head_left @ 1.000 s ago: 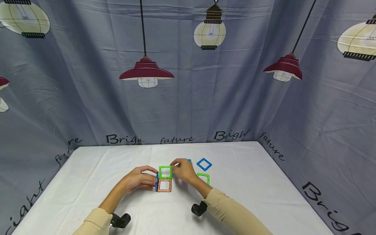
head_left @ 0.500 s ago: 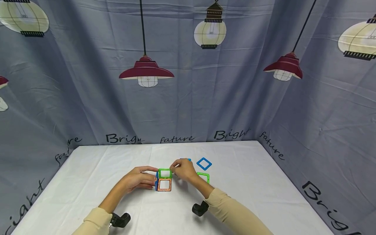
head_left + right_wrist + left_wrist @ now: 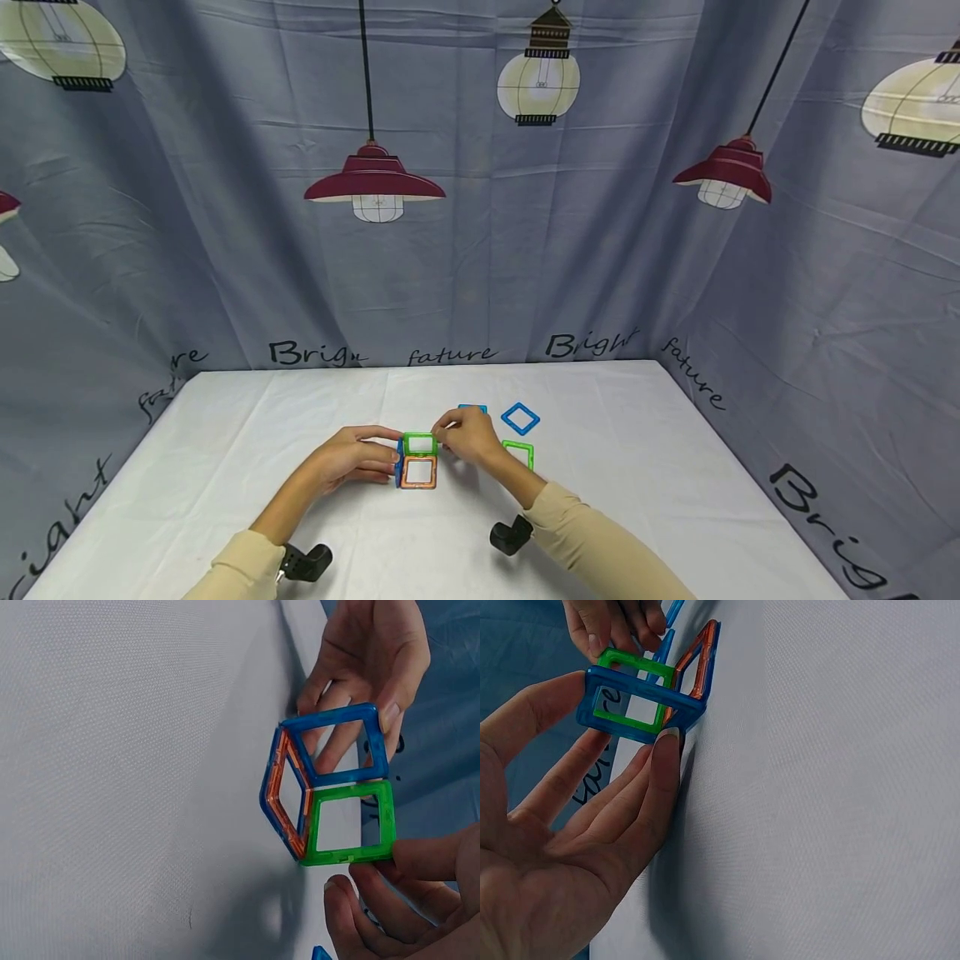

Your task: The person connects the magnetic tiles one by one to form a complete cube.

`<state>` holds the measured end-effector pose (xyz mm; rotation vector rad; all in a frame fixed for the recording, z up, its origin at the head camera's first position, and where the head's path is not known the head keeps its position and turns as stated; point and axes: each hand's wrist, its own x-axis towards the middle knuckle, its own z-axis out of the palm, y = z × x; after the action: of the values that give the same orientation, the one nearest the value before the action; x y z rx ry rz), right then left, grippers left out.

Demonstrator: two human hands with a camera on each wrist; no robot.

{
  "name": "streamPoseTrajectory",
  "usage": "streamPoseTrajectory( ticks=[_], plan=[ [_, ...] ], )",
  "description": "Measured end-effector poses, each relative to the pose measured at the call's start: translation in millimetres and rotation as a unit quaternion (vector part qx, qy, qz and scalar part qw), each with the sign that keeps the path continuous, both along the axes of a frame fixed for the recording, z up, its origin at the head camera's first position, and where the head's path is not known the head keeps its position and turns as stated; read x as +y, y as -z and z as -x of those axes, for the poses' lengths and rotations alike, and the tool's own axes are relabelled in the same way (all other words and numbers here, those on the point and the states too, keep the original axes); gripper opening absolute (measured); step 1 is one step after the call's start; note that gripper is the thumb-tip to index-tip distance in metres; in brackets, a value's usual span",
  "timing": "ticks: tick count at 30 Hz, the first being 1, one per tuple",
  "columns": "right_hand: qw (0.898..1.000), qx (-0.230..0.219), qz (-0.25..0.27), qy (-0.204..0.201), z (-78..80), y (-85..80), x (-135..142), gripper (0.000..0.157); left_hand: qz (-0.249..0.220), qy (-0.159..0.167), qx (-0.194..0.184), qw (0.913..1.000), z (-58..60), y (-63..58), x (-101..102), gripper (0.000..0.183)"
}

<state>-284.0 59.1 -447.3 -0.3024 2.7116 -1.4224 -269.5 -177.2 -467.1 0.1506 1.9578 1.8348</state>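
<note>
Midway between the desk's (image 3: pixel 637 467) side edges, an orange frame (image 3: pixel 274 802) sits nearest; the right hand's (image 3: pixel 467 432) grip pinches the adjoining green frame (image 3: pixel 349 856); the left hand's (image 3: pixel 356 454) grip holds the upright blue frame (image 3: pixel 330 716); a blue diamond (image 3: pixel 513 425) lies toward the far edge.

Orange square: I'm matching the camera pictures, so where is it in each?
Head: the orange square sits below centre, slightly left.
Left wrist: the orange square is near the top, left of centre.
Right wrist: the orange square is just right of centre.
Shared landmark: the green square meeting its edge.
</note>
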Motion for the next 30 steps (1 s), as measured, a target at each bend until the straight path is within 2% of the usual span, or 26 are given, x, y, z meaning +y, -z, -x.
streamPoseTrajectory(
  ticks=[9,14,21,25,30],
  plan=[
    [1.0,-0.03,-0.008,-0.003,-2.9,-3.7,5,0.012,-0.001,0.0,-0.002,1.0,-0.9,1.0,4,0.06],
    [1.0,-0.008,-0.02,-0.016,-0.5,-10.3,18,0.019,-0.001,-0.003,-0.003,1.0,-1.4,2.0,5,0.058],
    [0.999,0.012,-0.051,0.001,3.8,-19.6,50,0.028,0.001,-0.001,-0.004,1.0,-0.8,2.3,3,0.061],
    [0.996,0.02,-0.087,0.015,2.4,-19.7,66,0.035,0.002,0.001,-0.005,1.0,0.3,1.4,2,0.062],
    [0.991,0.034,-0.127,0.021,-1.1,-11.8,84,0.041,-0.001,0.004,-0.005,1.0,0.5,1.2,-2,0.063]
  ],
)
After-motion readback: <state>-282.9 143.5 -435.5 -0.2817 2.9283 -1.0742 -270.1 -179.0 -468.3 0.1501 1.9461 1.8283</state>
